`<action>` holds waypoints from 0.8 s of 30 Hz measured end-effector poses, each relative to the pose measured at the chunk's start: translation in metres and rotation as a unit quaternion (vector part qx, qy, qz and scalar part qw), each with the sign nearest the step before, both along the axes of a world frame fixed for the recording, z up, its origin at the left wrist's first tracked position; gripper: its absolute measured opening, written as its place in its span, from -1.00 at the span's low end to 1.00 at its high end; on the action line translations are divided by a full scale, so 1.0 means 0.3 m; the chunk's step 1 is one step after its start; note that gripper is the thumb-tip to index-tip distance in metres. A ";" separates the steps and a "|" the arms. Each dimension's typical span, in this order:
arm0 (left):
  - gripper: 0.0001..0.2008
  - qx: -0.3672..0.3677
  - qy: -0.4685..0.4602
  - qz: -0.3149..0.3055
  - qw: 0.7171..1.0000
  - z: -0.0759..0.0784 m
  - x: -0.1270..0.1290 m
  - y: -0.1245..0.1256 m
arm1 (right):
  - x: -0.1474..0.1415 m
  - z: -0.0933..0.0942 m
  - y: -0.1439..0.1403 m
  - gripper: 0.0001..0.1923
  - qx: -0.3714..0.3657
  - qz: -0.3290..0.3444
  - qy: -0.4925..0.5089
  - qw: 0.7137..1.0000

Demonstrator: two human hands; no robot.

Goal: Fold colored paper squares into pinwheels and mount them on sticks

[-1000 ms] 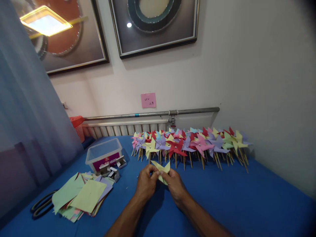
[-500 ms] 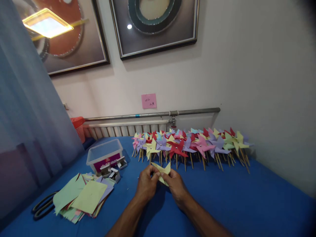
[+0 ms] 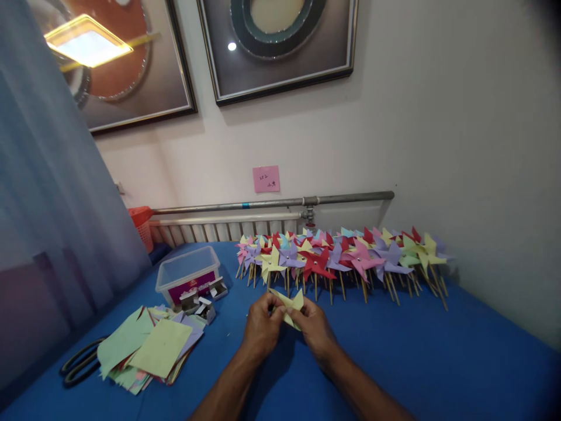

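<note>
Between my two hands, just above the blue cloth, is a pale yellow paper pinwheel (image 3: 293,302) with its blades folded in towards the middle. My left hand (image 3: 262,327) grips its left side, the thumb pressed near the centre. On the other side my right hand (image 3: 316,331) pinches the paper, its thumb also close to the centre. The fingers hide much of the pinwheel's middle, and I cannot make out a pin or a stick there. Behind the hands stand many finished pinwheels (image 3: 316,264) on thin wooden sticks, in red, purple, pink, yellow and blue.
Left of my hands lies a stack of coloured paper (image 3: 162,348), with black-handled scissors (image 3: 81,362) partly beneath it. Small open boxes (image 3: 205,310) sit before a clear plastic tub (image 3: 186,266). A radiator (image 3: 228,231) and pipe (image 3: 272,204) run along the wall.
Both hands keep their hold on the yellow pinwheel, with hardly any movement of the fingers. The whole view has shifted slightly.
</note>
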State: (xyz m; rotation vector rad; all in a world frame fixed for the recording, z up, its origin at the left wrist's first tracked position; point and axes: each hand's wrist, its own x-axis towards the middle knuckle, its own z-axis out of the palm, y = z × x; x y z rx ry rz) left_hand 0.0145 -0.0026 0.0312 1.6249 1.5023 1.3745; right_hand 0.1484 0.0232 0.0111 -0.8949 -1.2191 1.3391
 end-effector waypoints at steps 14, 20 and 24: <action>-0.98 0.014 -0.031 0.009 0.999 -0.020 0.009 0.006 | -0.001 -0.044 0.029 -0.62 -0.003 -0.006 0.002 1.000; -0.95 0.012 -0.053 -0.003 0.999 -0.036 0.013 0.013 | -0.004 -0.064 0.034 -0.64 -0.024 0.007 0.043 0.999; -0.97 0.001 -0.061 -0.011 0.998 -0.031 0.011 0.015 | -0.005 -0.069 0.048 -0.59 -0.048 -0.004 0.062 0.997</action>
